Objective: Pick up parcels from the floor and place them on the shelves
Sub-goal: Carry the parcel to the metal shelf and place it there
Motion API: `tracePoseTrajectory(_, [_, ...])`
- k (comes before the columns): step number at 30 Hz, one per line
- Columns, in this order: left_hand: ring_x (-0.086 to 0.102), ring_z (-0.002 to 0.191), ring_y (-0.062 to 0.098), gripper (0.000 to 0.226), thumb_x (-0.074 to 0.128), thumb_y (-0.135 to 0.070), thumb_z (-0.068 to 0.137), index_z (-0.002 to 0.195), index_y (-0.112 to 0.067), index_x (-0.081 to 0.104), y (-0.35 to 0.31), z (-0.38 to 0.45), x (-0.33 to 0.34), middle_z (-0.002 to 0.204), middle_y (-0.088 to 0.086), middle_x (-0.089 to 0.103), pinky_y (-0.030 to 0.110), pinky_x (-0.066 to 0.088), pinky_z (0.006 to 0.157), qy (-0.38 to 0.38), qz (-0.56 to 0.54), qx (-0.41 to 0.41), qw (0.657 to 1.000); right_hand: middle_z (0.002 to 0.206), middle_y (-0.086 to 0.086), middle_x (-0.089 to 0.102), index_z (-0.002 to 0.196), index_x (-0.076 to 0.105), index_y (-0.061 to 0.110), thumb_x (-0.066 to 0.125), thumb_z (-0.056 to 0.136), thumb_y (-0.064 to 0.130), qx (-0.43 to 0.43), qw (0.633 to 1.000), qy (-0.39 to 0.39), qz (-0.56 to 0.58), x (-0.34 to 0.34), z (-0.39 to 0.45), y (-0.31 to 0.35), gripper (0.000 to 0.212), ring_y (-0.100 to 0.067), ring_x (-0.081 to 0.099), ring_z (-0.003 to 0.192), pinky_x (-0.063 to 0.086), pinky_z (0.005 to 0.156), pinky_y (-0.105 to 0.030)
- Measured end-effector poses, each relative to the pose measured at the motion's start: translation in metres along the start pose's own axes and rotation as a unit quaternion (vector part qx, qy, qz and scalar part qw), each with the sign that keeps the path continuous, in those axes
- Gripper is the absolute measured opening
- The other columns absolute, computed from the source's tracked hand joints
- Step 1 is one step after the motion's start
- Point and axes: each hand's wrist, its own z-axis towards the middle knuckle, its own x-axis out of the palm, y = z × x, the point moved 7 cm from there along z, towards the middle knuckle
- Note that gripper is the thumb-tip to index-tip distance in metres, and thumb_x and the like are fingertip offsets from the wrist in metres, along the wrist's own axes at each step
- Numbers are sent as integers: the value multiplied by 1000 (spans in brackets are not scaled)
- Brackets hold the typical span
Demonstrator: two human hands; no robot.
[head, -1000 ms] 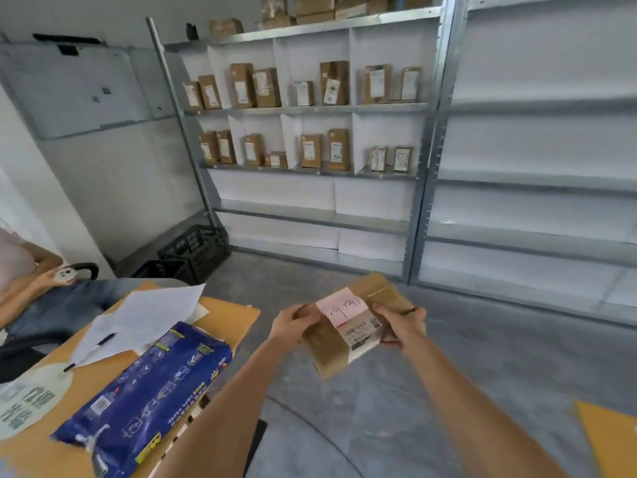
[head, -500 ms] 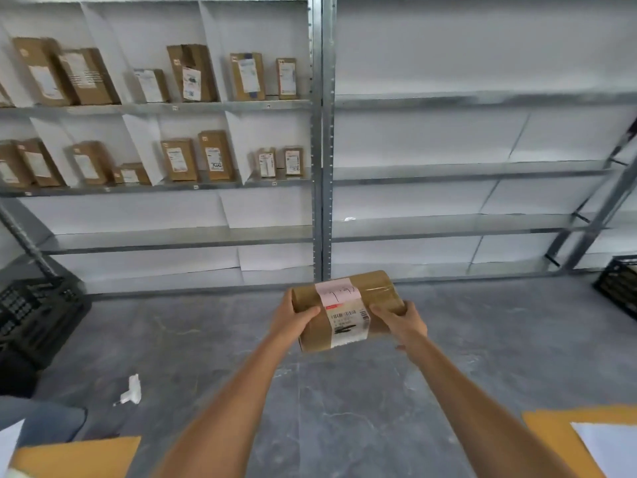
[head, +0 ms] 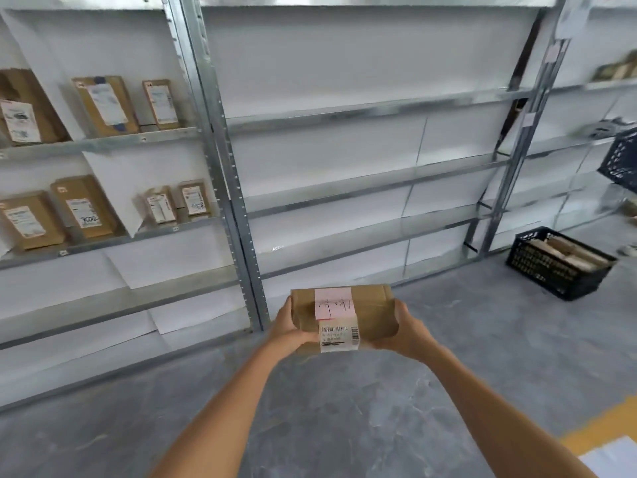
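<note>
A brown cardboard parcel (head: 372,313) with a pink handwritten note and a white barcode label is held level in front of me, above the grey floor. My left hand (head: 287,331) grips its left end and my right hand (head: 406,334) grips its right end. Straight ahead stands a metal shelf unit (head: 362,182) whose several white-backed shelves hold nothing. The shelf unit to the left (head: 113,143) carries several labelled brown parcels standing upright.
A black plastic crate (head: 558,263) with brown items sits on the floor at the right, beside another black crate (head: 620,160) higher up. An orange table corner with white paper (head: 610,453) shows at the bottom right. Upright steel posts (head: 238,208) divide the units.
My view has swung right, away from the desk, and closer to the shelves. The parcel has turned level between both hands. The black crate on the right has come into view.
</note>
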Motion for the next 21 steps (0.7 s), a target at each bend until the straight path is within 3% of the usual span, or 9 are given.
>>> tracePoseTrajectory(4, [46, 132, 22, 113, 84, -8, 64, 151, -28, 15, -38, 64, 32, 146, 0, 45, 37, 39, 110, 38, 18, -8, 999, 133, -9, 54, 145, 26, 19, 83, 63, 41, 42, 997, -44, 47, -50, 53, -26, 102, -27, 54, 117, 50, 92, -37])
tracePoseTrajectory(7, [42, 134, 22, 120, 86, -7, 60, 152, -31, 13, -69, 111, 57, 148, 2, 43, 39, 42, 109, 41, 31, 13, 999, 128, -7, 56, 141, 33, 16, 85, 63, 32, 58, 991, -80, 86, -86, 85, -47, 95, -22, 56, 107, 50, 86, -32])
tracePoseTrajectory(11, [44, 131, 21, 106, 83, -7, 65, 151, -26, 23, -111, 172, 100, 146, 3, 45, 33, 44, 100, 51, 39, 55, 996, 124, -8, 57, 138, 38, 13, 82, 69, 25, 89, 975, -135, 154, -129, 115, -81, 82, -16, 52, 97, 45, 79, -27])
tracePoseTrajectory(14, [47, 125, 18, 99, 81, -9, 69, 149, -26, 27, -138, 217, 139, 145, 3, 46, 33, 45, 98, 83, 25, 78, 993, 111, -2, 56, 131, 44, 13, 82, 69, 27, 105, 962, -172, 185, -162, 139, -109, 73, -16, 52, 96, 43, 77, -24])
tracePoseTrajectory(17, [46, 129, 22, 98, 81, -14, 68, 149, -27, 27, -162, 263, 175, 143, 2, 47, 38, 45, 103, 114, 24, 89, 989, 111, 2, 53, 135, 41, 15, 82, 69, 26, 123, 955, -197, 182, -189, 167, -133, 78, -16, 53, 100, 47, 81, -26])
tracePoseTrajectory(21, [55, 118, 22, 90, 83, -16, 65, 143, -27, 39, -203, 336, 222, 133, 2, 58, 39, 49, 100, 159, 8, 126, 979, 114, -2, 57, 134, 42, 15, 82, 68, 23, 146, 940, -252, 178, -232, 212, -159, 78, -16, 55, 99, 50, 85, -29])
